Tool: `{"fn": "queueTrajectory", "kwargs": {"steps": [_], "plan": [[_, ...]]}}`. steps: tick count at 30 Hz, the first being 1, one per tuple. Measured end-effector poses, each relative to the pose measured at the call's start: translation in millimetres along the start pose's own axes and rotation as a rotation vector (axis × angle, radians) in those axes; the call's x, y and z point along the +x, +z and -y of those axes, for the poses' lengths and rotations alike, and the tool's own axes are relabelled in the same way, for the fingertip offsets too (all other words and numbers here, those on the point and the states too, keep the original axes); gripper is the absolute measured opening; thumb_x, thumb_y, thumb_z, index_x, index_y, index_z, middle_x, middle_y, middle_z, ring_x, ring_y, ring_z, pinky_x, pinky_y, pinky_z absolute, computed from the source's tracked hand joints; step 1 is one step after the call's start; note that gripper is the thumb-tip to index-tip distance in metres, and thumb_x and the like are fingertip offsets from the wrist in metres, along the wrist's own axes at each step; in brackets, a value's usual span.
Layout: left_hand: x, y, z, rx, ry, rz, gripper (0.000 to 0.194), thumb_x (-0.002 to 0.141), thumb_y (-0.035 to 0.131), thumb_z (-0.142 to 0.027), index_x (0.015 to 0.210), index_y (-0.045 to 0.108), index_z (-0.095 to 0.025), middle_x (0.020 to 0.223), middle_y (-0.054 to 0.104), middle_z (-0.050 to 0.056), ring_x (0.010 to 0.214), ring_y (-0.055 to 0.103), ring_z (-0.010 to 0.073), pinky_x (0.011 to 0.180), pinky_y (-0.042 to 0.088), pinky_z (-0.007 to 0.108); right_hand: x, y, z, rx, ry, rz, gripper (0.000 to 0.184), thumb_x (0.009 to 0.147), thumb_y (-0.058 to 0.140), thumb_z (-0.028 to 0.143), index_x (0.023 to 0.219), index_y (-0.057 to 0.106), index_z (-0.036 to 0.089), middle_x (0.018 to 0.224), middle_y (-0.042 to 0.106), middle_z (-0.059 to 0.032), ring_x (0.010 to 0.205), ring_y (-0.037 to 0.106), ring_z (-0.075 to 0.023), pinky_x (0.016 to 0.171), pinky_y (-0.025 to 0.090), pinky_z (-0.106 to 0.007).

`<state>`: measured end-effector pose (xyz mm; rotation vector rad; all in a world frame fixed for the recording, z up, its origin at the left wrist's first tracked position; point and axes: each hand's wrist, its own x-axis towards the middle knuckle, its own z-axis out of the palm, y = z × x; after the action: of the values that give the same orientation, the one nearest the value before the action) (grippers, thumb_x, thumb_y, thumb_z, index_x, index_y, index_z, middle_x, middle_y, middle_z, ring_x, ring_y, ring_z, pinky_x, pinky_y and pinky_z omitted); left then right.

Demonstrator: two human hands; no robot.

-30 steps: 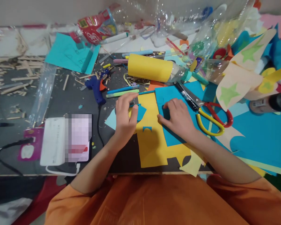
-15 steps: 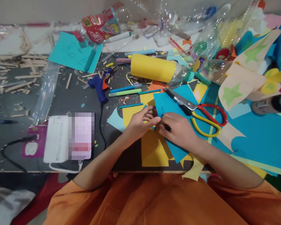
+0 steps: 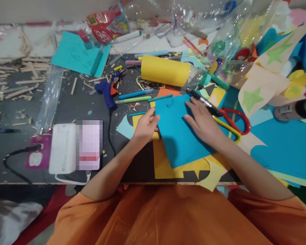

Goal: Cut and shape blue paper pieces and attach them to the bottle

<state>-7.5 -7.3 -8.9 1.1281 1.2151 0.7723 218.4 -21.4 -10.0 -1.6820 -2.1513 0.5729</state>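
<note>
So the blue sheet point(image 3: 180, 132) is right in the middle, lying on top of a yellow sheet point(image 3: 165, 172). The right hand point(image 3: 202, 119) is palm down on its right side, fingers spread and not wrapped around anything. The left hand point(image 3: 146, 128) is at the left edge, thumb and fingers curled fairly close together; can't tell if that grip really has the paper pinched or is just touching it.

What I'd watch for: the scissors point(image 3: 223, 114) are right beside the right hand, so a slide that way could snag the paper or knock them. If the left pulls while the right presses, the sheet could crease or tear. The yellow one could also get dragged along underneath.

Edges: the blue sheet's near corner stops short of the front of the bench point(image 3: 71, 102), but a pale yellow scrap point(image 3: 213, 177) pokes over it. Far side is tight, with pens point(image 3: 134, 100) and a yellow-wrapped bottle point(image 3: 165, 70). The right is all paper. Roomiest bit looks like the left, between the glue gun point(image 3: 107, 93) and the wood bits, though the gun's cord point(image 3: 109, 136) cuts across on the way.
</note>
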Motion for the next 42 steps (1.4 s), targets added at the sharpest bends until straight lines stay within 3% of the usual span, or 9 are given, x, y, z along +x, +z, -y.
{"fn": "queueTrajectory", "kwargs": {"steps": [5,9,13,21,27,31,35,38,42], "plan": [[-4.6,-24.6,-21.0,0.039,0.055,-0.106,0.019,0.078,0.062,-0.037,0.079,0.063,-0.018,0.059,0.051,-0.002,0.049,0.049,0.0094,0.048,0.045,0.022,9.6,-15.6,-22.2,0.226,0.074,-0.155,0.053,0.095,0.035,0.056,0.130,0.049,0.020,0.138,0.053,-0.0173,0.129,0.049,-0.0326,0.106,0.039,-0.055],[-8.5,-37.3,-27.7,0.057,0.007,-0.085,0.020,0.077,0.062,-0.036,0.071,0.062,-0.017,0.060,0.054,-0.001,0.051,0.052,0.0095,0.049,0.046,0.021,13.8,-16.8,-22.3,0.554,0.129,-0.167,0.039,0.088,0.053,0.049,0.121,0.052,0.027,0.113,0.066,-0.0091,0.104,0.062,-0.0257,0.082,0.053,-0.041],[-10.9,-36.2,-26.7,0.086,-0.016,-0.025,0.019,0.076,0.063,-0.035,0.081,0.064,-0.016,0.060,0.057,-0.001,0.055,0.056,0.0115,0.053,0.048,0.023,8.2,-21.7,-14.8,0.668,0.178,-0.130,0.037,0.080,0.066,0.037,0.114,0.056,0.028,0.074,0.057,0.0011,0.062,0.054,-0.0153,0.058,0.049,-0.032],[-25.6,-27.8,-21.3,0.195,-0.065,0.004,0.062,0.077,0.063,-0.034,0.133,0.044,-0.016,0.075,0.066,0.000,0.068,0.066,0.0146,0.067,0.053,0.027,-36.9,-52.0,-6.2,0.577,0.266,-0.101,0.046,0.078,0.067,0.028,0.121,0.052,0.026,0.065,0.049,0.0040,0.046,0.045,-0.0109,0.039,0.039,-0.025],[-36.4,-17.9,-21.4,0.763,0.353,0.055,0.020,0.090,0.053,-0.025,0.105,0.064,-0.018,0.092,0.069,0.004,0.085,0.066,0.0160,0.078,0.054,0.029,-51.6,-44.7,-5.6,0.582,0.322,-0.008,0.045,0.082,0.060,0.032,0.125,0.046,0.025,0.064,0.048,0.0049,0.047,0.046,-0.0113,0.043,0.042,-0.025],[-43.4,-3.1,-11.6,1.088,0.638,0.296,0.035,0.095,0.048,-0.032,0.125,0.053,-0.015,0.133,0.059,0.015,0.124,0.056,0.0258,0.100,0.049,0.041,-48.4,-43.4,0.1,0.290,0.267,-0.016,0.045,0.085,0.056,0.033,0.128,0.047,0.022,0.066,0.055,0.0010,0.053,0.054,-0.0156,0.047,0.043,-0.027],[-46.0,2.9,0.8,1.316,0.659,0.360,0.045,0.096,0.047,-0.031,0.137,0.042,-0.014,0.147,0.046,0.016,0.138,0.041,0.0286,0.111,0.039,0.045,-34.1,-45.8,4.7,-0.164,0.094,-0.179,0.031,0.089,0.053,0.035,0.115,0.059,0.019,0.078,0.066,-0.0090,0.075,0.064,-0.0271,0.060,0.049,-0.037],[-46.6,1.2,3.5,1.374,0.667,0.371,0.045,0.097,0.046,-0.028,0.139,0.040,-0.014,0.149,0.043,0.016,0.139,0.040,0.0283,0.112,0.038,0.045,-18.9,-41.1,8.2,-0.155,-0.113,-0.171,0.024,0.093,0.048,0.032,0.110,0.061,0.021,0.102,0.070,-0.0124,0.097,0.064,-0.0302,0.080,0.051,-0.044],[-46.9,-4.9,3.4,1.400,0.671,0.380,0.044,0.098,0.043,-0.026,0.140,0.041,-0.017,0.149,0.043,0.013,0.140,0.039,0.0266,0.112,0.039,0.044,-5.9,-25.4,18.4,-0.090,-0.415,0.024,0.026,0.095,0.046,0.028,0.115,0.061,0.018,0.116,0.068,-0.0131,0.110,0.061,-0.0289,0.093,0.049,-0.045]]}}
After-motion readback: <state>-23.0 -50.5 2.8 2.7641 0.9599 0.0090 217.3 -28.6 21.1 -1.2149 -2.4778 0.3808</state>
